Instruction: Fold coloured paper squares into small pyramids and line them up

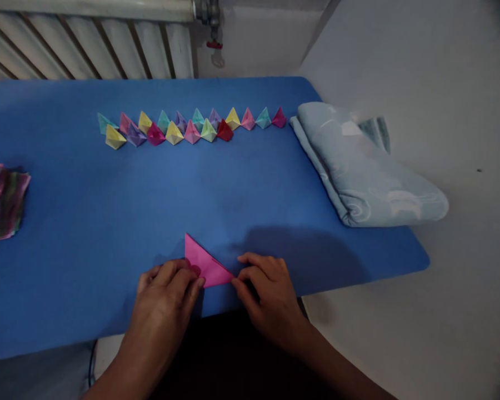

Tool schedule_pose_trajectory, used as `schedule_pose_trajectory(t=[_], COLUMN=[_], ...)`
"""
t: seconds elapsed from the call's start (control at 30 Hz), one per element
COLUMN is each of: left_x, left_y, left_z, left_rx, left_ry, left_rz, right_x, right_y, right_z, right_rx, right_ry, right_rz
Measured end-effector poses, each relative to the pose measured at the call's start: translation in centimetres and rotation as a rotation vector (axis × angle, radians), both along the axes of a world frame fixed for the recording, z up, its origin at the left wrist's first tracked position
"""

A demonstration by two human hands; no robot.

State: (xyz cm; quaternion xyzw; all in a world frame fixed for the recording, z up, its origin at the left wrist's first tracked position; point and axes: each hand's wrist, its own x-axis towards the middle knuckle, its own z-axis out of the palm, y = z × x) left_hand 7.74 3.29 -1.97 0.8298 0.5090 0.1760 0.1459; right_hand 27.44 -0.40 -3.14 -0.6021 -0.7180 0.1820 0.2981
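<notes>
A bright pink sheet of origami paper (208,265), folded into a triangle, lies near the front edge of the blue table (250,189). My left hand (166,289) grips its left side, thumb at the lower edge and fingers curled over the paper. At the triangle's right corner, my right hand (269,291) pinches the tip between thumb and a finger, with the index finger stretched out above. Part of the paper's left side is hidden under my left fingers.
Several folded paper boats (174,133) in mixed colours stand in two rows toward the back. A folded light-blue blanket (358,172) lies at the right by the wall. Stacked coloured paper (8,203) sits at the far left. Behind the table is a radiator (87,44).
</notes>
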Motion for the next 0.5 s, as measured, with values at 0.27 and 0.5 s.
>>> schedule_pose_trajectory(t=[0.27,0.5], left_x=[0.15,0.13], left_y=[0.14,0.26], left_z=[0.13,0.4], left_rx=[-0.016,-0.084], left_ry=[0.0,0.058], left_rz=[0.015,0.028], right_x=[-0.08,-0.09], right_y=[0.12,0.04], right_z=[0.24,0.25], right_rx=[0.02,0.006], right_ry=[0.006,0.009], right_rz=[-0.022,-0.019])
